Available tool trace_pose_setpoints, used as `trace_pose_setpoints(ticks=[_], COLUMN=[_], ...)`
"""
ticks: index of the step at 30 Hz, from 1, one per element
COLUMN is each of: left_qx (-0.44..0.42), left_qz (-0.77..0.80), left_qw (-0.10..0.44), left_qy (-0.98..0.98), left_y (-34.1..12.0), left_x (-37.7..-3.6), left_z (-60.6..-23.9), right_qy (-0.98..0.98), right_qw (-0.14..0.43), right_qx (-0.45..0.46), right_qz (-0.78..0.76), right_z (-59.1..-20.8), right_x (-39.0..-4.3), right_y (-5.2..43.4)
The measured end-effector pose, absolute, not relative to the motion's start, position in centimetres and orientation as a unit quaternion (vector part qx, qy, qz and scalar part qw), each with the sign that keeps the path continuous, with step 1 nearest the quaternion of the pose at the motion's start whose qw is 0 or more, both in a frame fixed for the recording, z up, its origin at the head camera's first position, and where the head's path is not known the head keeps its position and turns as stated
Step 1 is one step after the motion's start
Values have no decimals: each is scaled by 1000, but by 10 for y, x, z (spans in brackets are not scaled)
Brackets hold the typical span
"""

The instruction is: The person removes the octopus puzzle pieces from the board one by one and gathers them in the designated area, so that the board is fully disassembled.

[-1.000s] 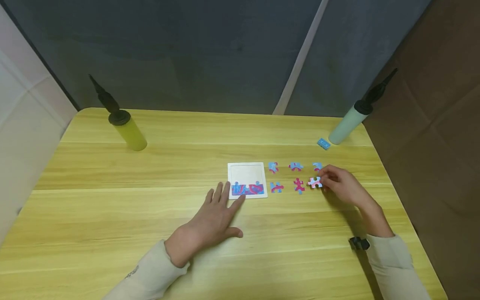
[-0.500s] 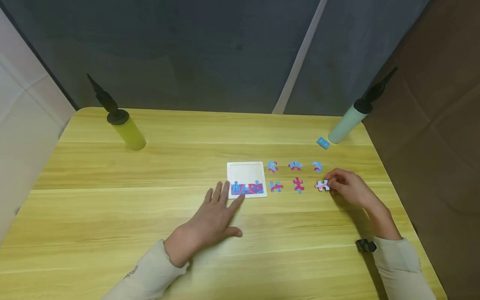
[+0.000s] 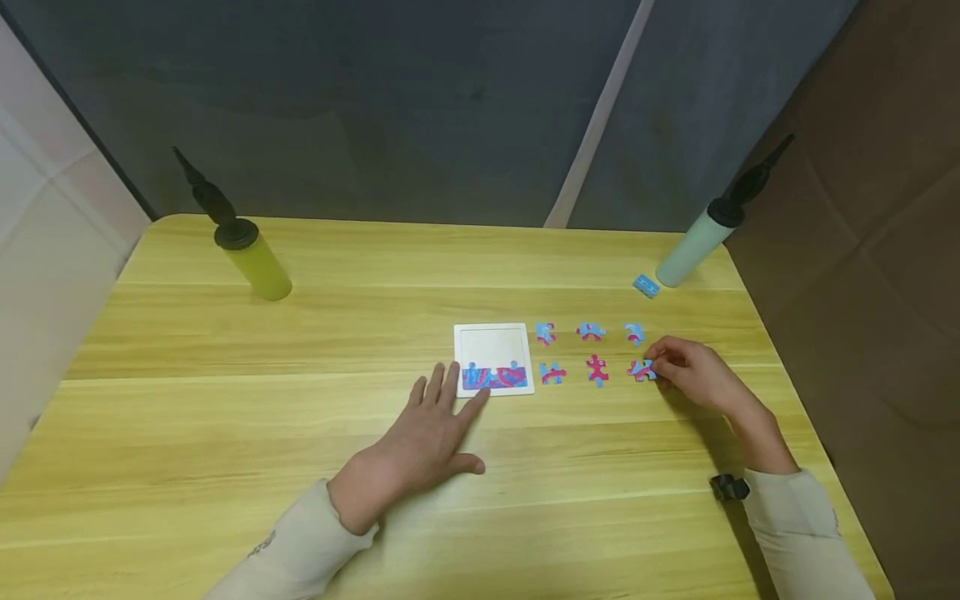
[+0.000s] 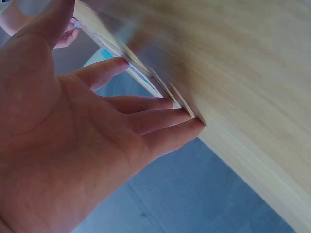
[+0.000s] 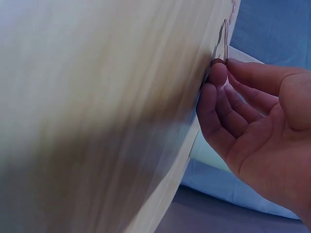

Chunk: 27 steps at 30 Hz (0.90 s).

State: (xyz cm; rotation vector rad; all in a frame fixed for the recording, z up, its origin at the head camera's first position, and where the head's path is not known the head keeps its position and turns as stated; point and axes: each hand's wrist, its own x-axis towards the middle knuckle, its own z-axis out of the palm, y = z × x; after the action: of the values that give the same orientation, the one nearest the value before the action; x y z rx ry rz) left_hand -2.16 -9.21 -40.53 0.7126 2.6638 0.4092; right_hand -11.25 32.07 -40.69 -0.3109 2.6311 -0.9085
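Note:
In the head view my right hand (image 3: pixel 693 375) pinches a pink-and-blue jigsaw piece (image 3: pixel 642 370) between thumb and fingertips, at the right end of the near row. The right wrist view shows that piece (image 5: pixel 226 39) edge-on, near the tabletop. With its fingers straight and spread, my left hand (image 3: pixel 423 442) touches the lower left edge of a white puzzle tray (image 3: pixel 491 328). Joined purple, blue and pink pieces (image 3: pixel 495 379) fill the tray's near strip. In the left wrist view the fingertips of my left hand (image 4: pixel 97 111) rest at the tray's edge.
Between the tray and my right hand lie several loose pieces in two rows, among them a red piece (image 3: pixel 597 369). A small blue block (image 3: pixel 646 286) lies by a pale green hand pump (image 3: pixel 690 250). A yellow pump (image 3: pixel 258 267) stands at the back left.
My right hand has moved a little right with its piece, from beside the red piece to the near row's right end. The piece's shine has faded. My left hand stays in place.

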Motion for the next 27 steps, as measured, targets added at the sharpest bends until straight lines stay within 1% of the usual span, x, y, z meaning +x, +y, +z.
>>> trace_pose_setpoints(ticks=[9, 18, 27], left_qx=[253, 252, 256], left_qz=[151, 153, 154], left_qw=[178, 167, 165], left_qy=[939, 941, 940], left_y=[-91, -96, -94], left_x=[-23, -19, -21], left_z=[-405, -405, -408], right_qy=[928, 928, 937], right_qw=[166, 163, 137], right_qx=[-106, -115, -130], right_qz=[-317, -315, -295], right_z=[-407, -412, -402], right_x=[-113, -114, -115], right_y=[322, 315, 306])
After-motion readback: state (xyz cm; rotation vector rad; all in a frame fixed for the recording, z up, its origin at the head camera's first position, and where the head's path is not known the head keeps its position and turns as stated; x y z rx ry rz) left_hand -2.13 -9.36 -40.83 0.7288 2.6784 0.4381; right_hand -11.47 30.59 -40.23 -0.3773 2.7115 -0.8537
